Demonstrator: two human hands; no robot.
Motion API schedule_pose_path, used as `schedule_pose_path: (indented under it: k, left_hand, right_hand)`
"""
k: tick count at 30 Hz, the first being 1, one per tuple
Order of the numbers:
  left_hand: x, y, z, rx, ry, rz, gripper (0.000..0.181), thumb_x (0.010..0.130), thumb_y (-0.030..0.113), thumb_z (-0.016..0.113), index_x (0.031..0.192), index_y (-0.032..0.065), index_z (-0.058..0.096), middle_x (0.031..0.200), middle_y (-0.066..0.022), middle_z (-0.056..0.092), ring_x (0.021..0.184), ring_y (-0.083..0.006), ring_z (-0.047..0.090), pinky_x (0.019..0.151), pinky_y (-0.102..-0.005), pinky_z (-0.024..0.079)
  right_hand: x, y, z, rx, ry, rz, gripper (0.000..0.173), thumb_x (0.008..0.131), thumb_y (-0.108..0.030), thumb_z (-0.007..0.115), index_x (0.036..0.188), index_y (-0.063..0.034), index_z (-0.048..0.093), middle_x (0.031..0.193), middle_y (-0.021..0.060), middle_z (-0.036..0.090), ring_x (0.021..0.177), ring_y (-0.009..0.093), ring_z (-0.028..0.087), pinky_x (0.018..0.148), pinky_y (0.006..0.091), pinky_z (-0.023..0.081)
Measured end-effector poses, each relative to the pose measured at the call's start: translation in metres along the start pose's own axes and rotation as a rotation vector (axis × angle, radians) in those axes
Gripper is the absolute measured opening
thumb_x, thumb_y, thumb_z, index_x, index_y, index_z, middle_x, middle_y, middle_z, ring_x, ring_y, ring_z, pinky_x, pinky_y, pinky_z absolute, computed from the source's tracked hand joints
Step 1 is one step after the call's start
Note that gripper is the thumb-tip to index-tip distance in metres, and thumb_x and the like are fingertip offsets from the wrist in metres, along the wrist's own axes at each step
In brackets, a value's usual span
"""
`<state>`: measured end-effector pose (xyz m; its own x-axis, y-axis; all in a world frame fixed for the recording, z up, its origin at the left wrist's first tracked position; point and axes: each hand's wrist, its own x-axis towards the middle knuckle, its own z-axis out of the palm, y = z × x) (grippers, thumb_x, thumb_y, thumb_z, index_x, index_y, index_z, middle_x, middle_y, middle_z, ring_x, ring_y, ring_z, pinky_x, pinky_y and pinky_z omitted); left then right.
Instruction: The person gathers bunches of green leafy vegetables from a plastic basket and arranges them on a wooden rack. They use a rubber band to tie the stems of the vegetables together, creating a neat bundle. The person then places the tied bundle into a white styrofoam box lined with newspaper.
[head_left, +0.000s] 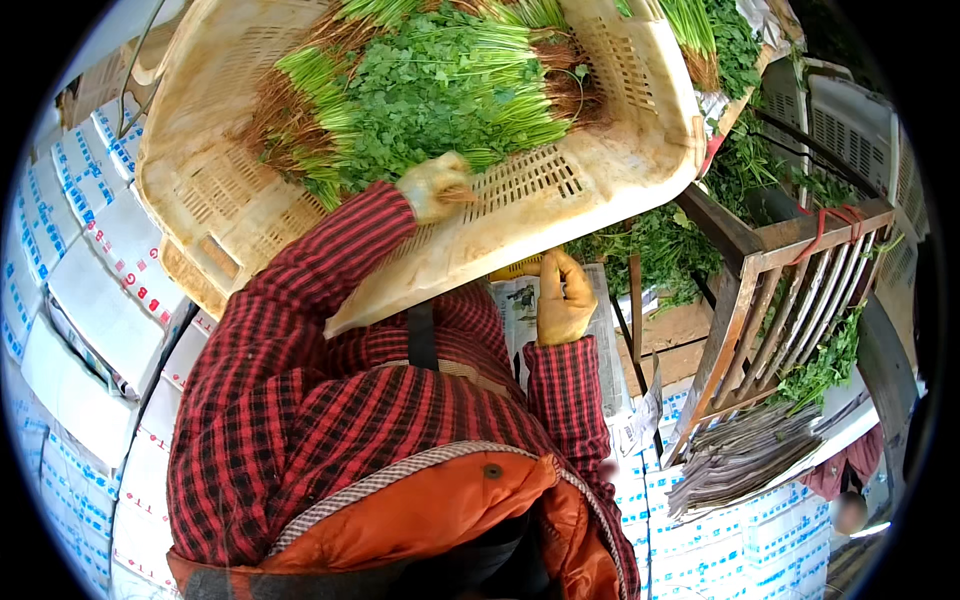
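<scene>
A large, worn cream plastic crate is tilted in front of me, holding bundles of leafy green herbs with pale stems and brown roots, which look like cilantro. My left hand, in a pale glove, is inside the crate just below the leaves; its fingers are curled, and whether they grip anything is unclear. Outside the crate, below its near rim, my right hand wears a yellowish glove with the fingers bent. A yellow plastic edge lies beside it, over printed newspaper.
A rusty metal rack stands at the right, beside a stack of newspapers. Loose greens lie behind it. White boxes are piled at the left. Grey crates stand at the upper right. Part of another person shows at lower right.
</scene>
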<state>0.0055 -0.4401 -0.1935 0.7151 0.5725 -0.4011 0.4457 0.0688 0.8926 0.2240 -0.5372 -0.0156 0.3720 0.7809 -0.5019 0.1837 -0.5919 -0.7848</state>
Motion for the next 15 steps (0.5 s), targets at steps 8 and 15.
schedule_pose_path:
  k: [8,15]
  left_hand:
    - [0.092,-0.017,0.038,-0.947,-0.124,-0.6,0.046,0.091,-0.001,0.049,0.135,0.0097,0.044,0.139,-0.0064,0.044,0.126,-0.0134,0.044,0.107,-0.0228,0.04]
    - [0.099,0.021,-0.003,-0.286,-0.412,-0.413,0.077,0.075,-0.006,0.061,0.145,0.0117,0.031,0.148,-0.0092,0.035,0.137,-0.0195,0.032,0.114,-0.0334,0.03]
  right_hand:
    - [0.007,-0.003,0.005,-0.091,0.014,-0.016,0.014,0.088,-0.008,0.058,0.078,-0.0026,0.067,0.073,0.0052,0.069,0.065,0.013,0.064,0.061,0.0276,0.051]
    - [-0.001,0.019,0.007,0.027,0.056,0.007,0.011,0.089,-0.006,0.058,0.087,-0.0016,0.068,0.075,0.0073,0.069,0.069,0.014,0.065,0.063,0.0276,0.052]
